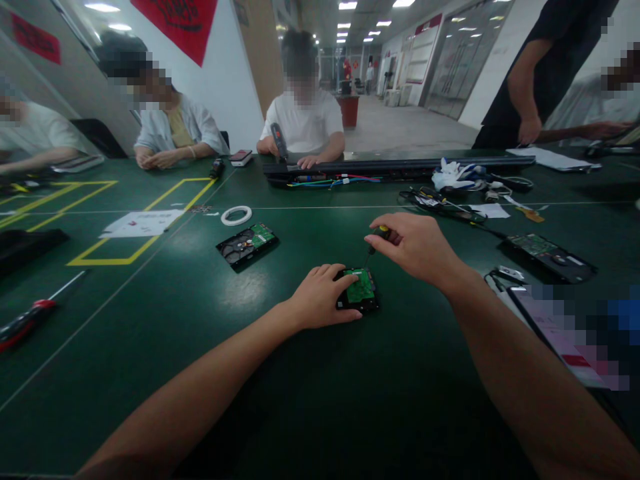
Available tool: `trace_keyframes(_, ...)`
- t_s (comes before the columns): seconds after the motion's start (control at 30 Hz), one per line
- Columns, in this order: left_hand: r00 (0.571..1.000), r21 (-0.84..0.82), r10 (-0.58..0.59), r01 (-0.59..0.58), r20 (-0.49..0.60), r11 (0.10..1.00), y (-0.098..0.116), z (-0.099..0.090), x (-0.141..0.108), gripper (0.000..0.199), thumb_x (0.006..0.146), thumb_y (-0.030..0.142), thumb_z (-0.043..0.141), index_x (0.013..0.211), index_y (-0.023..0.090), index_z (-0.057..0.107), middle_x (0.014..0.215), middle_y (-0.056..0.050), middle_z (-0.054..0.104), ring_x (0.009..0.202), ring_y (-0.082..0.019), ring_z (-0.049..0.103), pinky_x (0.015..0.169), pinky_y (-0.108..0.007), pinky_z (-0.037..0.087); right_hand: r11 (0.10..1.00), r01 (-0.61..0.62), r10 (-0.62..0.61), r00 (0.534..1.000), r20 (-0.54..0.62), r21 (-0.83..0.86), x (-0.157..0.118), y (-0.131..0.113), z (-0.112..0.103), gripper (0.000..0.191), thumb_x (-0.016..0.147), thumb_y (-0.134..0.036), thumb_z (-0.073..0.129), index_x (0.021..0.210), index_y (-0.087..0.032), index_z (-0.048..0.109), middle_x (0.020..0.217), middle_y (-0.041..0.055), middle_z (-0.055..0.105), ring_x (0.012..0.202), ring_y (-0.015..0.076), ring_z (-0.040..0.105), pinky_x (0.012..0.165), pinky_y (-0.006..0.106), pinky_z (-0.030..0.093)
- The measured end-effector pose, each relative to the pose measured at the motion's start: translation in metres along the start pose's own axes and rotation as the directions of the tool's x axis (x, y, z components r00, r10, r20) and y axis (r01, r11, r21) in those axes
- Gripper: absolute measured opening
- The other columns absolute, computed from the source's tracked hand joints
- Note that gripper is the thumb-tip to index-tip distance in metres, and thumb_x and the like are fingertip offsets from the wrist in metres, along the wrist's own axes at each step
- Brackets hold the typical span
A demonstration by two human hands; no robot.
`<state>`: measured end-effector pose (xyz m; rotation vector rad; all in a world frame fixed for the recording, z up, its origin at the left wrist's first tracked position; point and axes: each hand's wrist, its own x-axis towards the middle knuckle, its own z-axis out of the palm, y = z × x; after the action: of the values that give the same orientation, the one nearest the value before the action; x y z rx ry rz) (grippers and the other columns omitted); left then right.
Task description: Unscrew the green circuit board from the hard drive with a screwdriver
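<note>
A hard drive [363,288] lies on the green tabletop in front of me, its green circuit board facing up. My left hand [325,297] grips it from the left, with fingers over the top edge and thumb along the near edge. My right hand [417,250] holds a small screwdriver [371,251] with a dark and yellow handle. The screwdriver points down, its thin shaft reaching the drive's far edge. Whether the tip sits in a screw is too small to tell.
Another hard drive [247,245] and a white ring [237,215] lie beyond my left hand. A third drive [547,257] and cables [440,203] are on the right. A red-black screwdriver [33,320] lies far left. People sit across the table [280,400].
</note>
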<state>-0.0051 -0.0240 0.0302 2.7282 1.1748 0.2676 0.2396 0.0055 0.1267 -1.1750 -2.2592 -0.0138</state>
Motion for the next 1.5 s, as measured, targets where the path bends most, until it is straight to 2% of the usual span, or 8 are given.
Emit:
trace_keyframes(0.17, 1.0, -0.063, 0.011, -0.011, 0.001, 0.998, -0.004, -0.002, 0.003, 0.088, 0.087, 0.078, 0.067, 0.156, 0.026, 0.051, 0.159, -0.016, 0.05, 0.143, -0.042, 0.049, 0.117, -0.059, 0.043, 1.0, 0.007, -0.007, 1.0, 0.009, -0.01, 0.0, -0.001, -0.001, 0.02, 0.098, -0.032, 0.071, 0.11, -0.017, 0.076, 0.094, 0.0071, 0.079, 0.078, 0.0225, 0.07, 0.075, 0.036, 0.05)
trace_keyframes(0.33, 1.0, -0.158, 0.01, -0.013, -0.021, 0.987, -0.008, 0.002, 0.009, 0.105, 0.085, 0.083, 0.066, 0.163, 0.017, 0.04, 0.159, -0.018, 0.051, 0.146, -0.04, 0.047, 0.122, -0.057, 0.039, 1.0, 0.015, -0.015, 1.0, 0.008, -0.005, 0.001, -0.002, -0.002, 0.02, 0.098, -0.03, 0.071, 0.111, -0.017, 0.077, 0.097, 0.0078, 0.079, 0.079, 0.0229, 0.071, 0.076, 0.036, 0.052)
trace_keyframes(0.77, 0.997, -0.141, 0.003, -0.013, -0.071, 0.99, -0.002, 0.004, 0.005, 0.095, 0.089, 0.079, 0.065, 0.157, 0.016, 0.048, 0.154, -0.018, 0.056, 0.143, -0.036, 0.051, 0.122, -0.052, 0.041, 1.0, -0.024, 0.024, 0.999, -0.022, -0.001, 0.0, -0.008, 0.005, 0.041, 0.101, -0.028, 0.058, 0.137, -0.012, 0.07, 0.107, 0.0143, 0.079, 0.085, 0.0271, 0.071, 0.08, 0.041, 0.052)
trace_keyframes(1.0, 0.996, -0.143, 0.01, -0.022, -0.085, 0.989, -0.002, 0.006, 0.005, 0.093, 0.089, 0.08, 0.064, 0.158, 0.019, 0.048, 0.154, -0.017, 0.056, 0.142, -0.036, 0.052, 0.121, -0.054, 0.042, 0.998, -0.034, 0.032, 0.999, -0.039, -0.053, 0.001, -0.008, 0.006, 0.018, 0.101, -0.038, 0.065, 0.108, -0.022, 0.067, 0.099, 0.0097, 0.075, 0.081, 0.0252, 0.066, 0.074, 0.038, 0.047)
trace_keyframes(1.2, 0.996, -0.135, 0.009, -0.021, -0.088, 0.991, -0.002, 0.006, 0.005, 0.095, 0.089, 0.08, 0.064, 0.157, 0.015, 0.049, 0.152, -0.018, 0.057, 0.141, -0.036, 0.052, 0.12, -0.052, 0.043, 0.954, -0.157, 0.133, 0.985, -0.105, -0.255, -0.001, -0.011, 0.006, 0.044, 0.097, -0.066, 0.066, 0.091, -0.023, 0.066, 0.082, 0.0086, 0.071, 0.07, 0.0245, 0.061, 0.062, 0.035, 0.036)
trace_keyframes(1.27, 0.996, -0.132, 0.01, -0.023, -0.093, 0.991, -0.002, 0.007, 0.005, 0.095, 0.089, 0.08, 0.064, 0.157, 0.015, 0.049, 0.152, -0.018, 0.057, 0.141, -0.036, 0.053, 0.12, -0.052, 0.043, 0.958, -0.157, 0.134, 0.985, -0.111, -0.24, -0.001, -0.01, 0.007, 0.04, 0.098, -0.062, 0.066, 0.094, -0.022, 0.069, 0.087, 0.0104, 0.073, 0.075, 0.0266, 0.064, 0.065, 0.037, 0.041)
trace_keyframes(1.37, 0.995, -0.128, 0.008, -0.021, -0.098, 0.992, -0.002, 0.007, 0.004, 0.095, 0.089, 0.08, 0.064, 0.157, 0.016, 0.049, 0.152, -0.018, 0.057, 0.141, -0.036, 0.052, 0.121, -0.051, 0.042, 0.995, -0.043, 0.037, 0.997, -0.066, -0.093, 0.001, -0.006, 0.007, 0.023, 0.103, -0.039, 0.064, 0.112, -0.02, 0.073, 0.107, 0.0132, 0.077, 0.096, 0.0301, 0.07, 0.085, 0.042, 0.05)
trace_keyframes(1.5, 0.996, -0.132, 0.009, -0.022, -0.094, 0.991, -0.003, 0.007, 0.004, 0.095, 0.089, 0.08, 0.064, 0.158, 0.017, 0.047, 0.153, -0.017, 0.057, 0.141, -0.036, 0.052, 0.12, -0.052, 0.043, 0.993, 0.06, -0.059, 0.998, -0.007, 0.097, 0.001, -0.006, 0.005, 0.029, 0.101, -0.018, 0.055, 0.126, -0.021, 0.071, 0.127, 0.0124, 0.076, 0.118, 0.0304, 0.069, 0.104, 0.047, 0.05)
